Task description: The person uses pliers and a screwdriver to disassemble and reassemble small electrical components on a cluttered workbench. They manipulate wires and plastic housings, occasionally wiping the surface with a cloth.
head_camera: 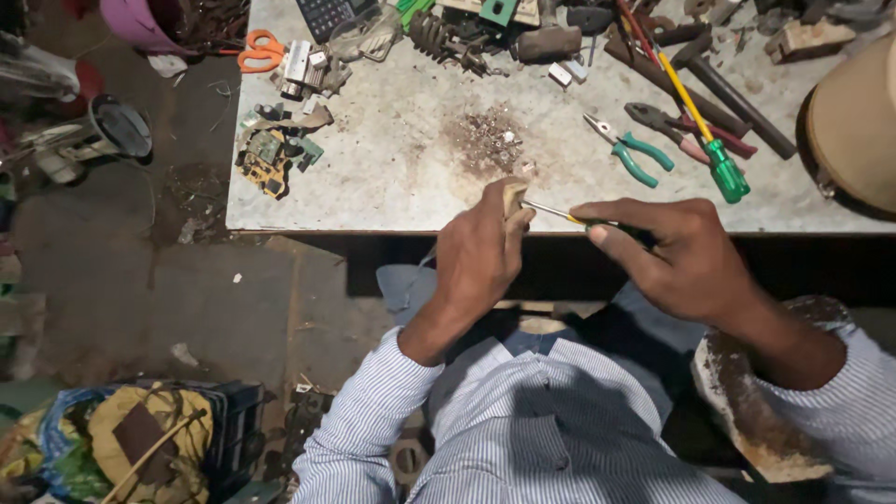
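- Small tan part [514, 196] sits pinched at the top of the left hand [478, 257], fingers curled tight round it, held just off the near edge of the table [411, 177]
- Thin screwdriver [553, 213] is in the right hand [686, 261], that grip closed narrow on the green handle end, thumb and forefinger pressing it
- Key relation: the shaft's long axis runs nearly level, tilting slightly up toward the left; the tip meets the part from the right-hand side, touching or almost touching, can't tell which
- So the part lies straight left of the right grip, along the tool's own line; left grip is the one on the part, right grip is well back on the handle
- Both hands hover above the lap, striped sleeves below
- Beyond the grips on the table: pile of small metal bits [487, 140], green-handled pliers [627, 149], a bigger green-handled screwdriver [709, 140] lying slantwise, orange scissors [259, 51] far left
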